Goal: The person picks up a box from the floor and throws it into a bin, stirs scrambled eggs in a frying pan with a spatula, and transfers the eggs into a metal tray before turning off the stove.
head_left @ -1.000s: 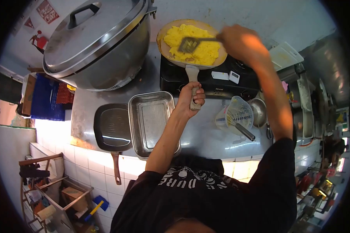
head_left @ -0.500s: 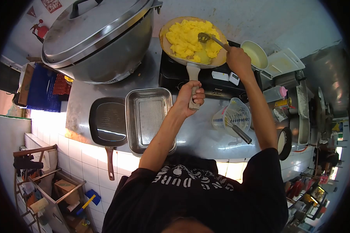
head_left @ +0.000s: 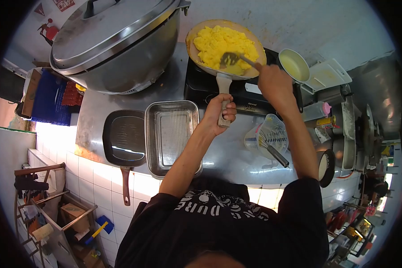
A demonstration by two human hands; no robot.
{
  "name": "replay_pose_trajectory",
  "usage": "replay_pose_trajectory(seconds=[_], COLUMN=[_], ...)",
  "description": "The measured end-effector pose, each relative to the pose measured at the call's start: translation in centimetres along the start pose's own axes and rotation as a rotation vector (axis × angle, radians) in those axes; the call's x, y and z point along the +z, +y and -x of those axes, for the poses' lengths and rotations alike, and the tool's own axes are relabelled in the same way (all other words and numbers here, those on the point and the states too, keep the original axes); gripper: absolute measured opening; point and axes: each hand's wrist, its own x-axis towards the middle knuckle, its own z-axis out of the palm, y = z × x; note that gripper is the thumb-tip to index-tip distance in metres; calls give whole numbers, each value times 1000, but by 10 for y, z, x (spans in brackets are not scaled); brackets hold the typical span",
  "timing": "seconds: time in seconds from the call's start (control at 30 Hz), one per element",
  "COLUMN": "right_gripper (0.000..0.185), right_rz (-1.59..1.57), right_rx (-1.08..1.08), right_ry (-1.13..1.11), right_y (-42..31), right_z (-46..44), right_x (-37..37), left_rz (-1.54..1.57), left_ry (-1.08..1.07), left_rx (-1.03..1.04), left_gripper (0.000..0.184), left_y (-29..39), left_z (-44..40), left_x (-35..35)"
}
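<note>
Lower in the frying pan (head_left: 190, 49) now than in the last picture, the spatula (head_left: 229, 59) has slid toward the handle side, and the right hand has come down with it. Leftmost on the steel counter (head_left: 230, 161), the big lidded pot (head_left: 120, 67) bulks up beside the stove, crowding the frying pan's left. Before it sits a square dark pan (head_left: 126, 145), its handle jutting past the counter's front edge, close beside a steel tray (head_left: 170, 138). The left forearm crosses the tray's right side; the left hand (head_left: 219, 114) is closed round the frying pan's handle. That pan, heaped with yellow egg (head_left: 225, 40), is at the stove (head_left: 201, 85), near the wall. Open steel lies between tray and measuring jug (head_left: 272, 134), where a whisk (head_left: 272, 150) leans. The right hand (head_left: 274, 85), wrapped narrowly round the spatula's handle, hangs over the stove's right part, its forearm passing just beside the jug. Past it stand a small pale pan (head_left: 295, 65) and a pink-capped bottle (head_left: 315, 111).
</note>
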Motion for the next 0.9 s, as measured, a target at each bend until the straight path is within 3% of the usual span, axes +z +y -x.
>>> replay_pose_trajectory(seconds=[0.2, 0.33, 0.4, 0.57, 0.63, 0.73, 0.9], right_gripper=[22, 22, 22, 13, 13, 13, 13], right_rz=[-159, -81, -55, -21, -45, -47, -24], right_rx=[31, 29, -167, -150, -187, -103, -153], right_ry=[97, -31, -72, -25, 175, 139, 70], right_y=[13, 6, -3, -48, -48, -37, -52], right_z=[-28, 5, 23, 1, -21, -48, -14], right_x=[27, -27, -45, -6, 17, 28, -41], left_rz=[33, 14, 18, -13, -3, 8, -23], left_ry=[24, 11, 22, 5, 30, 52, 4], left_rx=[4, 13, 10, 14, 21, 19, 18], left_gripper=[9, 9, 8, 10, 9, 8, 9], left_y=[-1, -1, -2, -2, -1, -3, -1], left_z=[1, 1, 2, -4, -1, 1, -1], left_x=[2, 4, 3, -3, 3, 5, 0])
